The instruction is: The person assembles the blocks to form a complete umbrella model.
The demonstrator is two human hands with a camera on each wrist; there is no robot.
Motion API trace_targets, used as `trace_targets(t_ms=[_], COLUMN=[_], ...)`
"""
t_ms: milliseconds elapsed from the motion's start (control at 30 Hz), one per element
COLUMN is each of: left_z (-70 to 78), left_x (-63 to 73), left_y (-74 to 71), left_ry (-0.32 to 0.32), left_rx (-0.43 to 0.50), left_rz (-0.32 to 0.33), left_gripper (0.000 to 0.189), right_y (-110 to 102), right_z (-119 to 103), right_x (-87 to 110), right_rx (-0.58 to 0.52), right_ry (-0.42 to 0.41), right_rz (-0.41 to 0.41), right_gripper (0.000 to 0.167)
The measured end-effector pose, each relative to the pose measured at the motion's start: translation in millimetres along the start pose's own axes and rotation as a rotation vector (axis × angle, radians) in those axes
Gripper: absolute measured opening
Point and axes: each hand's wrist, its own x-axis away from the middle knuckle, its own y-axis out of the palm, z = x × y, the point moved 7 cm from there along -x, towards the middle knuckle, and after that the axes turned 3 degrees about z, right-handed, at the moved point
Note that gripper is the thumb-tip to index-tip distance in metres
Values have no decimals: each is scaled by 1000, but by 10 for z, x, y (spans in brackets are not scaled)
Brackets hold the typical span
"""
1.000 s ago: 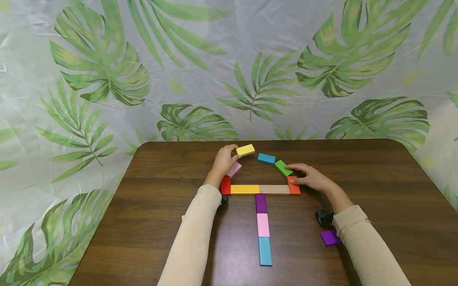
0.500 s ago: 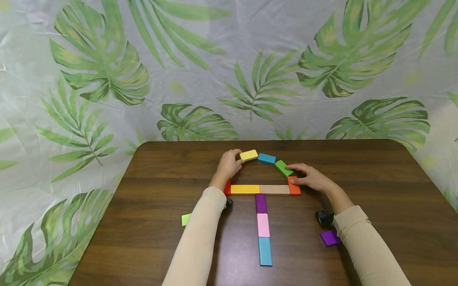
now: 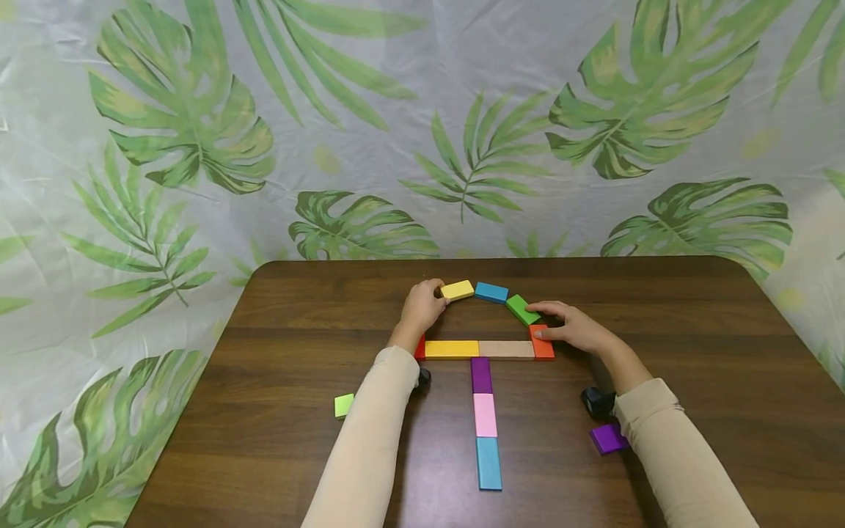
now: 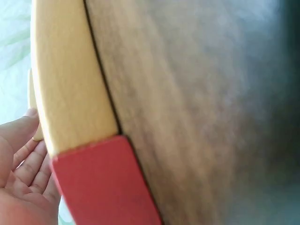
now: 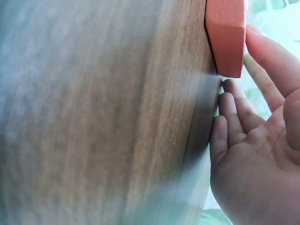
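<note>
In the head view, my left hand (image 3: 421, 309) pinches the left end of a pale yellow block (image 3: 457, 290) beside a blue block (image 3: 491, 292). My right hand (image 3: 576, 327) rests with loose fingers, one fingertip on a green block (image 3: 524, 309) and the thumb on an orange-red block (image 3: 542, 342). A yellow block (image 3: 452, 349) and a tan block (image 3: 505, 349) form a straight row under this arch. At the row's left end, a red block (image 4: 105, 183) shows in the left wrist view; my left hand and sleeve partly cover it in the head view.
Purple (image 3: 481, 375), pink (image 3: 485, 415) and light blue (image 3: 488, 463) blocks run down from the row's middle. A lime block (image 3: 343, 405) lies by the left sleeve, and another purple block (image 3: 608, 439) by the right sleeve. Patterned cloth (image 3: 475, 132) hangs behind the table.
The left hand has brought the pale yellow block right and nearer, up beside the blue one. A pink block is now hidden behind that hand. My right hand stays in place.
</note>
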Motion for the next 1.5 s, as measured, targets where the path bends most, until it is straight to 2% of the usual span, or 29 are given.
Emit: trace_targets(t_ms=[667,1100,1500], left_z=[-8,-44,-5], left_x=[27,28,51], left_y=[47,45,2], left_ry=[-5,-3,24], left_rx=[30,7,-19], left_rz=[-17,-27,-24], left_gripper=[35,46,41], right_y=[7,1,2], right_z=[17,10,6], right_x=[3,4,7], right_rx=[0,3,-2], right_ry=[4,1,12], right_rz=[0,3,3], right_gripper=[54,54,53])
